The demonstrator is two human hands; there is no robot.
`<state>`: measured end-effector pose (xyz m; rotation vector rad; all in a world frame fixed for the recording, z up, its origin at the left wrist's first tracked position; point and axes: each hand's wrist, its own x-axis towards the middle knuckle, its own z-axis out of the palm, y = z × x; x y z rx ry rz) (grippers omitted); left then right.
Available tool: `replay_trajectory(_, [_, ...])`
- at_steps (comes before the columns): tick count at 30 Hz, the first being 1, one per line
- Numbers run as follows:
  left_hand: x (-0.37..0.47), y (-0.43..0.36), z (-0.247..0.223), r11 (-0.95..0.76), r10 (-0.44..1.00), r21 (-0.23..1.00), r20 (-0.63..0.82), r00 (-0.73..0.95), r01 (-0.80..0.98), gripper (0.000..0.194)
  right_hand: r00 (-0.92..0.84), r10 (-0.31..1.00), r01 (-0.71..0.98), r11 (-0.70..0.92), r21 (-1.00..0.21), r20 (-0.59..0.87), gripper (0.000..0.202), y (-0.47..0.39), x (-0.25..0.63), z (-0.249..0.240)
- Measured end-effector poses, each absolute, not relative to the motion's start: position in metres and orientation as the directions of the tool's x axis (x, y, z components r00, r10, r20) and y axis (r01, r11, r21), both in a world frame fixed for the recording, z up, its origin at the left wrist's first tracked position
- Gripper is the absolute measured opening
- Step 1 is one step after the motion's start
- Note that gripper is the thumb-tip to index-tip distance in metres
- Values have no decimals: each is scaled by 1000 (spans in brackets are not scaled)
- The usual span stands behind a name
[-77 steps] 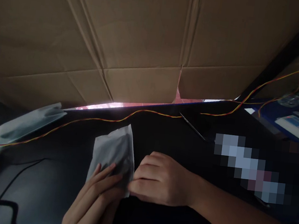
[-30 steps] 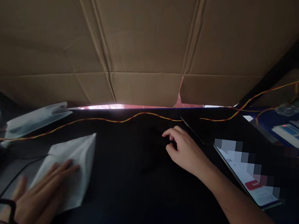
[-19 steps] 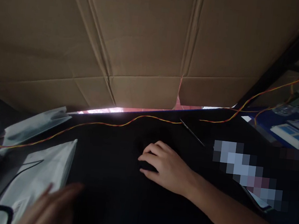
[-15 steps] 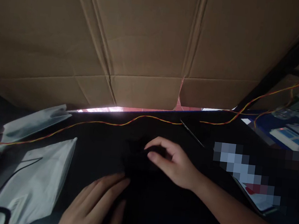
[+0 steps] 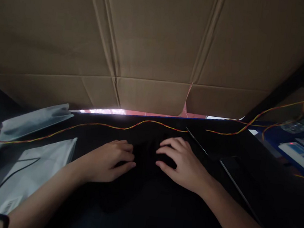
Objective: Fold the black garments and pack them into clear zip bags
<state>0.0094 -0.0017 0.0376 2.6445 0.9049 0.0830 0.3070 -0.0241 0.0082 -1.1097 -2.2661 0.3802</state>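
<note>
My left hand [image 5: 115, 161] is over the middle of the black tabletop [image 5: 135, 214], its fingers curled in and the thumb pointing right. Whether it grips something dark cannot be made out. Facing it across a short gap, my right hand [image 5: 181, 161] has its fingers and thumb apart and slightly bent. A very dark patch lies between the two hands; any black thing there blends into the surface. Right of my right hand lies a phone [image 5: 238, 186] with a dark screen. Behind it is another thin, dark, flat device [image 5: 199, 141].
A cardboard sheet [image 5: 155, 37] rises behind the table. A twisted red-yellow wire [image 5: 107, 124] runs along the back. Pale plastic bags [image 5: 41, 167] and a black cable [image 5: 10, 174] lie at the left. At the right is a white-and-blue box [image 5: 298, 154] near clear plastic.
My left hand has moved up and forward, its fingers now curled. The fingers of my right hand have spread from a pinch-like curl. The phone's screen has gone dark.
</note>
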Motion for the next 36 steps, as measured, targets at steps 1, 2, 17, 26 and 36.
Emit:
replay_trajectory(1, [7,1,35,-733,613,338,-49,788,591,34,-528,793,643,607,-466,304,6,-24,306,9])
replay_trajectory(2, [4,3,32,-725,625,338,-44,779,601,31,-545,798,661,598,-454,257,7,-24,307,10])
replay_trajectory(17, [-26,-2,26,-595,742,377,-81,665,710,36,-498,858,776,376,-506,-127,9,-28,328,32])
replay_trajectory(26, [-44,-14,27,-548,739,318,-248,626,773,123,-513,836,809,395,-436,-195,66,-31,327,26])
replay_trajectory(36, [-49,-7,27,-550,768,284,-199,609,786,80,-402,913,869,406,-283,77,38,-32,334,27])
